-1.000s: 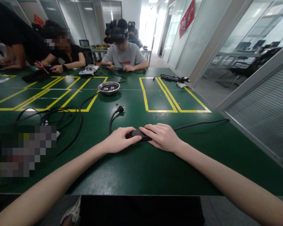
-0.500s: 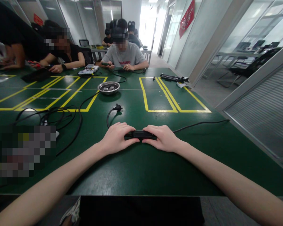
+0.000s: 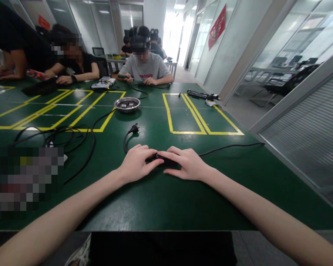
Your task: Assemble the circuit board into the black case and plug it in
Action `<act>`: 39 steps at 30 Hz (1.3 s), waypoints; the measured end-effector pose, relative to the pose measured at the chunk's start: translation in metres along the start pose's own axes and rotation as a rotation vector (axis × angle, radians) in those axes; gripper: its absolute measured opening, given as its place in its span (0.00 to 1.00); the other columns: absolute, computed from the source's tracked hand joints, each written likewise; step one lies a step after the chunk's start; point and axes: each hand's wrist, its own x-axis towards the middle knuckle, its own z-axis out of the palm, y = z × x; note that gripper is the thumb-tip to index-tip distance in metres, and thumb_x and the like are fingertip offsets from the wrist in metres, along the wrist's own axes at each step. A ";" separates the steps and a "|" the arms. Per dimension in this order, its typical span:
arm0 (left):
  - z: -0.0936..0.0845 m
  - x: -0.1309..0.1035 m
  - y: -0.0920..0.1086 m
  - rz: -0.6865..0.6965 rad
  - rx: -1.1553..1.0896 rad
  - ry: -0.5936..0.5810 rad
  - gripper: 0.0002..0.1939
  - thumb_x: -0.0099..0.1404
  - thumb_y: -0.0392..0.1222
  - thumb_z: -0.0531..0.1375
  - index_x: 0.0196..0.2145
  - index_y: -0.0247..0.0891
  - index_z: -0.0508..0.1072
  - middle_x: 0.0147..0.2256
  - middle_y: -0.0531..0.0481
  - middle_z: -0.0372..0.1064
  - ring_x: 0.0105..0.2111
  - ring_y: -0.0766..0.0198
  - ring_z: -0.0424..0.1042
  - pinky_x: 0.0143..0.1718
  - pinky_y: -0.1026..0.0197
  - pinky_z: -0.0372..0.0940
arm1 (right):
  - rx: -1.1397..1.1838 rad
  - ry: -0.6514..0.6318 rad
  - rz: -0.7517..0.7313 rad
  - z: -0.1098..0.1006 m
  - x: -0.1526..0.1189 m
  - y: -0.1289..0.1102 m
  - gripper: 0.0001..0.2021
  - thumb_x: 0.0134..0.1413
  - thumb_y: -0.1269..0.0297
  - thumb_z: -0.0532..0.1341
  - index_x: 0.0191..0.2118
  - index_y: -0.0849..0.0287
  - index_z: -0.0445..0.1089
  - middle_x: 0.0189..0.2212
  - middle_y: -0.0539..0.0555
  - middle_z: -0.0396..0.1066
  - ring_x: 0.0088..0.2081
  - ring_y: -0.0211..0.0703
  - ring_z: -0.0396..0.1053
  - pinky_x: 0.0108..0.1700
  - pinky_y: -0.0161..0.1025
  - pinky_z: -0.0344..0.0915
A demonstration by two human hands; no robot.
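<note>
A small black device (image 3: 170,162) lies between my hands above the green table (image 3: 155,207), partly hidden by my fingers. My left hand (image 3: 138,162) grips its left end between thumb and fingers. Around its right part is my right hand (image 3: 187,163), with the index finger reaching over the top toward the left thumb and the thumb below. A black cable (image 3: 230,146) runs off to the right from the device. Beyond my left hand a black plug (image 3: 134,128) rests on the table, its cord curving back toward that hand.
A metal bowl (image 3: 127,105) with small metal parts stands farther back. Coiled black cables (image 3: 63,136) lie at the left by a blurred patch. A black tripod-like item (image 3: 201,95) is at the back right. Several people work across the table.
My right index finger has moved left over the top of the black device, and my right thumb has come slightly away from its lower edge. The plug has turned and shifted slightly left.
</note>
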 end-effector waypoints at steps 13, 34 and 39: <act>0.004 -0.005 -0.009 0.114 -0.038 0.162 0.21 0.73 0.44 0.59 0.61 0.41 0.72 0.54 0.41 0.77 0.55 0.49 0.73 0.59 0.43 0.66 | -0.273 0.628 1.116 -0.067 -0.053 0.122 0.24 0.67 0.48 0.52 0.56 0.60 0.69 0.43 0.65 0.77 0.46 0.61 0.74 0.44 0.47 0.67; 0.006 -0.009 -0.015 0.076 -0.097 0.041 0.17 0.72 0.42 0.59 0.56 0.39 0.75 0.48 0.43 0.80 0.48 0.53 0.77 0.51 0.48 0.71 | -0.321 0.304 1.232 -0.037 -0.077 0.157 0.24 0.65 0.49 0.58 0.55 0.63 0.77 0.50 0.67 0.72 0.46 0.59 0.74 0.44 0.47 0.68; 0.006 -0.009 -0.015 0.077 -0.105 0.021 0.17 0.72 0.42 0.58 0.56 0.38 0.75 0.48 0.43 0.80 0.48 0.53 0.77 0.50 0.48 0.71 | -0.301 0.347 1.263 -0.036 -0.077 0.159 0.23 0.66 0.50 0.56 0.51 0.64 0.78 0.49 0.68 0.74 0.49 0.61 0.73 0.48 0.48 0.67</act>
